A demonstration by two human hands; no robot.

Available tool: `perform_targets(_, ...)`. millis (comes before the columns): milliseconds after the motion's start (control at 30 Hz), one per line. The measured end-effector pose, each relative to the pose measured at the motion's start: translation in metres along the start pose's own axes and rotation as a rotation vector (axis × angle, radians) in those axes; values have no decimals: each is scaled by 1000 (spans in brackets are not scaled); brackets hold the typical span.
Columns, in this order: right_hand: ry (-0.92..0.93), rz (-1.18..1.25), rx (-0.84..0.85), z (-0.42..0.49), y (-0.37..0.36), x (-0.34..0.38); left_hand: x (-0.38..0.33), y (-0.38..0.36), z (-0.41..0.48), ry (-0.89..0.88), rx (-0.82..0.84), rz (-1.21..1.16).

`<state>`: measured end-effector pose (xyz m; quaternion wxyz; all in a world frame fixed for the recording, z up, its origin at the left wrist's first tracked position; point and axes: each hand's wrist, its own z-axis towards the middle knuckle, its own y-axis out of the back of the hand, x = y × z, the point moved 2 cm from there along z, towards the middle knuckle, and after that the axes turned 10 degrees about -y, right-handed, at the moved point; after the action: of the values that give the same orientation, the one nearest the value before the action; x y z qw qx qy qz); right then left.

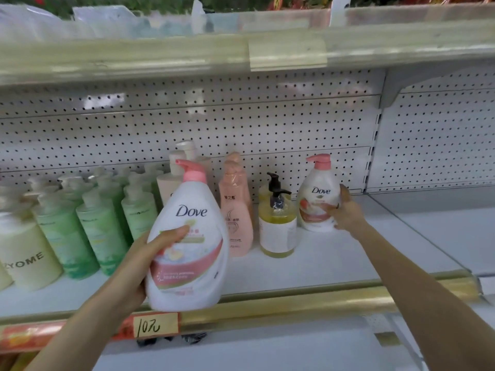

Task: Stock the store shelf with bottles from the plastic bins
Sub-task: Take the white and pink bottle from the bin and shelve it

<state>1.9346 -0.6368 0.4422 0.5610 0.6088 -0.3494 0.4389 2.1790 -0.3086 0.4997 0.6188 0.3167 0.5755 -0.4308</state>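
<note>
Now, left hand (150, 253) first: fingers and thumb are wrapped round the belly of the near Dove bottle (187, 236), thumb across the label, holding it clear of the shelf (348, 253), out in front of the gold front rail (321, 303). Its long axis is close to upright, pink pump on top, leaning a touch to the right. Over to the right hand (345, 212): it's stretched well in, fingers curled round the right flank of the far Dove bottle (317, 194), which looks to be standing on the shelf board near the pegboard back (241, 124). Between the two Doves stand the pink bottles (235, 210) and the yellow bottle (277, 226) with its black pump; green bottles (101, 223) crowd the left. So the bare board lies up and to the right of the near bottle, in front of and beside its twin. By my reading, the left hand carries it rightward past the yellow bottle, kept upright, and the right hand, nearer that spot, has to give way.
</note>
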Motion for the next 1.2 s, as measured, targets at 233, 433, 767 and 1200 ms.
perform_targets(233, -30, -114, -128, 6, -14, -9, 7, 4, -3, 1, -27, 1)
perform_targets(433, -38, 214, -305, -35, -13, 12, 6, -16, -7, -25, 26, 5)
perform_targets(767, 306, 405, 517, -211, -37, 92, 9, -68, -17, -121, 169, 220)
perform_targets(1200, 107, 783, 74, -216, -31, 74, 2, -103, -23, -285, 276, 521)
